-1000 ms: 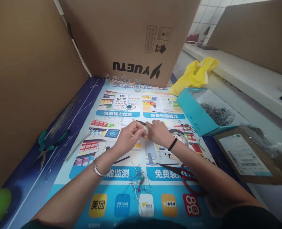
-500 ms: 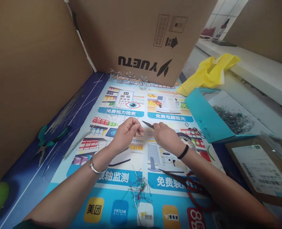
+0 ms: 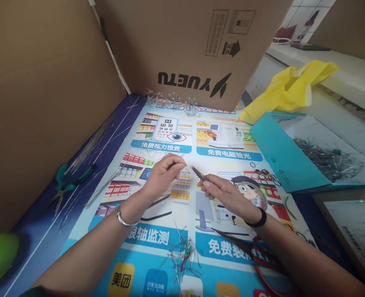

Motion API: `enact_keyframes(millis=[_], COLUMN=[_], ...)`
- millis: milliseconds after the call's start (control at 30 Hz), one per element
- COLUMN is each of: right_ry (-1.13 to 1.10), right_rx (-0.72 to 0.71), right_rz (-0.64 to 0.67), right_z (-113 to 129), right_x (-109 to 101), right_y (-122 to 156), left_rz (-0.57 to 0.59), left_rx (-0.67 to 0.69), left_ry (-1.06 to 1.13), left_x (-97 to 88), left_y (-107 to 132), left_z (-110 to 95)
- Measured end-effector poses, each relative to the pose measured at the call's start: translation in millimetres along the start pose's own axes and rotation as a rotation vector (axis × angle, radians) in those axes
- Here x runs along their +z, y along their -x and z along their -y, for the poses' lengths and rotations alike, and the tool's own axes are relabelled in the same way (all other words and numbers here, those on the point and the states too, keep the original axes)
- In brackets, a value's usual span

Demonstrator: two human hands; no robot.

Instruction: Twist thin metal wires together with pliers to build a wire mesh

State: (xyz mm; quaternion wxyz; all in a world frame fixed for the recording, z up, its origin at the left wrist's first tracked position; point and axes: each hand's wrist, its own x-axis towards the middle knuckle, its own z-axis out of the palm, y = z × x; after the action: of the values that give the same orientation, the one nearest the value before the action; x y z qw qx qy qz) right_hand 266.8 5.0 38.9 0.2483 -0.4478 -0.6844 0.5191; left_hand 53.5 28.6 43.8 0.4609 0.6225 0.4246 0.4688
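My left hand (image 3: pixel 164 174) hovers over the printed poster mat (image 3: pixel 157 247), its fingertips pinched on a thin wire whose end pokes out to the right. A silver bangle (image 3: pixel 123 218) circles that wrist. My right hand (image 3: pixel 222 193) sits just right of it, palm turned up, fingers closed on a slim dark tool, likely tweezers (image 3: pixel 198 173), whose tip points toward the left fingertips. A black band (image 3: pixel 256 218) is on the right wrist. The two hands are a small gap apart.
A pile of cut wire scraps (image 3: pixel 182 253) lies near me. Red-handled scissors (image 3: pixel 253 253) rest under my right forearm. Green pliers (image 3: pixel 65 183) and long wires lie left. A teal box lid (image 3: pixel 278 152) with metal bits, a yellow cloth (image 3: pixel 289 88), black rings (image 3: pixel 264 173) and cardboard boxes (image 3: pixel 188 45) surround the mat.
My hands were together, pinching one spot; they have drawn apart. The right hand turned palm up and moved down-right with the dark tool. The view shifted left.
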Motion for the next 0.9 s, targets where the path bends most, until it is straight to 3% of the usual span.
enact_keyframes(millis=[133,233,400,700,900], right_ry=[-0.251,-0.363,-0.415,-0.307,-0.097], right_rx=[0.019,-0.005,-0.035,0.032,-0.003], right_rz=[-0.075,-0.037,0.078,-0.012,-0.314], right_z=[-1.0,1.7,4.3,2.6,-0.2], right_x=[4.1,7.5,10.4,13.7,19.3], right_y=[0.1,1.7,5.2,1.8,1.1], left_rz=[0.233,0.41,0.532,0.465,0.157], left_rx=[0.003,0.036,0.032,0.017,-0.159], left_ry=[0.114,0.127,0.117,0.083,0.257], left_x=[2.0,3.5,5.1,8.3,29.9], left_y=[4.5,7.2,8.9,8.8,18.9], left_z=[-6.4,-12.3,-14.1,-10.2,-5.9])
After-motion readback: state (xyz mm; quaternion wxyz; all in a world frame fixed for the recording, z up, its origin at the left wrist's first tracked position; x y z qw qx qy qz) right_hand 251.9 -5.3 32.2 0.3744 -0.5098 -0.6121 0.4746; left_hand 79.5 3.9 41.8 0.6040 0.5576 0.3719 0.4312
